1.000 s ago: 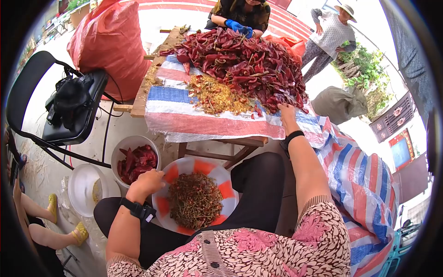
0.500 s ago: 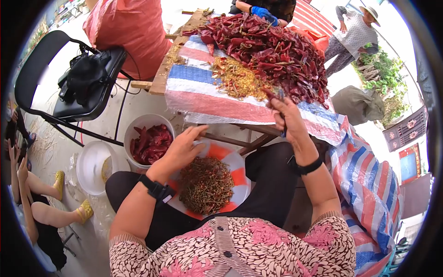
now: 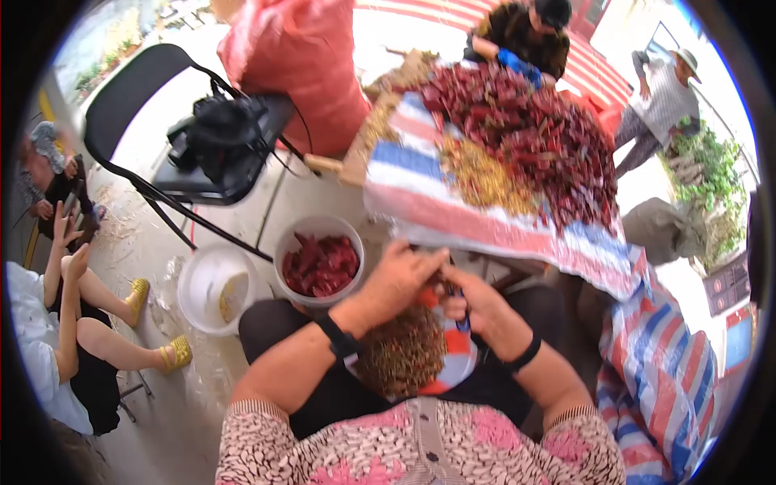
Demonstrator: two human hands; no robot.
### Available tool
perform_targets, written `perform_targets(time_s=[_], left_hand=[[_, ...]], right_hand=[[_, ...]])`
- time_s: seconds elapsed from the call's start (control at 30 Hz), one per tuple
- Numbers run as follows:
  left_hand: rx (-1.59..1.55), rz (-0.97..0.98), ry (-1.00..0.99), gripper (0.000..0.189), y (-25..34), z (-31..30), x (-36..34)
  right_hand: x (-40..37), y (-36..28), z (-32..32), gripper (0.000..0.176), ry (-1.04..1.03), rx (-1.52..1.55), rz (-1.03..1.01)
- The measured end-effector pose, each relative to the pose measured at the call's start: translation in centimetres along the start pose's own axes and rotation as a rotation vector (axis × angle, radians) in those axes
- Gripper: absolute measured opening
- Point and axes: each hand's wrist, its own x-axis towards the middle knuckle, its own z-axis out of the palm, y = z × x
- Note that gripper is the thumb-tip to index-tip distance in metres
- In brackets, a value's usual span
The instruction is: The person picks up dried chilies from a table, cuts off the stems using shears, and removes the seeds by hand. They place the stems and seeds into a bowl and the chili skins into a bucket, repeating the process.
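Note:
My left hand (image 3: 396, 279) and my right hand (image 3: 478, 305) meet above my lap, slightly blurred. The left fingers are closed at the meeting point around what seems to be a dried red chili, mostly hidden. Wrapped in my right fingers is a blue-handled tool that looks like scissors (image 3: 463, 317), its dark blades partly covered. Beneath both hands, a red-and-white basin (image 3: 461, 343) rests on my lap and holds a heap of chili stems (image 3: 402, 356). A white bucket (image 3: 361, 242) of dark red chilies (image 3: 319, 265) stands left of my left hand.
Ahead, a table under a striped sheet (image 3: 477, 234) bears a big pile of dried chilies (image 3: 525, 121) and yellow seeds (image 3: 485, 178). A whitish tub (image 3: 198, 303), a folding chair (image 3: 145, 105) with a black bag and a red sack (image 3: 291, 73) stand left. Other people are around.
My right hand has come back from the table edge, where it held a dark red chili, to meet my left hand above the basin. The view has shifted left.

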Motion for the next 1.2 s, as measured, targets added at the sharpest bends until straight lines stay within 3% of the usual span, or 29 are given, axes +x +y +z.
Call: perform_targets(time_s=[0.13,0.2,0.27,0.37,0.47,0.5,0.67,0.77,0.8,0.87,0.97,1.07,1.17,1.2], left_hand=[[-0.103,-0.151,-0.004,0.065,0.1,-0.8,-0.8],[-0.180,-0.279,0.084,0.063,0.3,-1.1,-1.1],[-0.289,-0.400,0.034,0.053,-0.1,-0.8,-1.3],[-0.412,-0.288,0.024,0.036,-0.8,-0.4,-1.9],[-0.486,-0.351,0.004,0.026,-0.2,-0.7,-1.5],[-0.519,-0.383,0.006,0.026,0.1,-0.7,-1.5],[-0.618,-0.451,-0.004,0.030,1.0,-1.1,-0.8],[-0.607,-0.447,-0.054,0.023,0.6,-0.2,-1.1],[-0.642,-0.517,-0.030,0.018,1.0,-0.3,-0.9],[-0.825,-0.720,-0.164,0.017,1.1,-1.0,-0.5],[-0.976,-0.644,-0.198,0.020,0.7,-0.5,-0.9],[-1.074,-0.630,-0.189,0.023,1.0,-0.4,-0.8],[-1.018,-0.608,-0.228,0.025,1.1,-1.3,-0.6],[-1.003,-0.614,-0.237,0.025,1.1,-1.6,-0.5]], right_hand=[[-0.2,0.6,0.8,0.027,0.001,-0.095,-0.169],[-0.3,1.5,1.7,0.017,0.170,-0.171,-0.476],[-0.4,1.9,2.5,0.021,0.165,-0.342,-0.637],[1.8,3.2,2.0,0.021,0.213,-0.776,-0.998],[2.4,3.8,2.0,0.014,0.313,-0.883,-1.237],[0.8,3.2,3.3,0.017,0.375,-1.035,-1.231],[-0.1,3.5,3.7,0.023,0.543,-1.217,-1.302],[-0.1,3.5,3.3,0.026,0.548,-1.289,-1.386],[0.0,3.4,3.1,0.027,0.531,-1.303,-1.412],[0.1,3.4,3.1,0.021,0.545,-1.259,-1.400],[1.0,4.1,2.9,0.008,0.492,-0.875,-1.242],[0.9,3.7,3.0,0.011,0.307,-0.579,-1.177],[-1.0,3.0,3.5,0.011,0.216,-0.225,-0.765],[-0.9,3.0,3.2,0.011,0.185,-0.165,-0.727]])
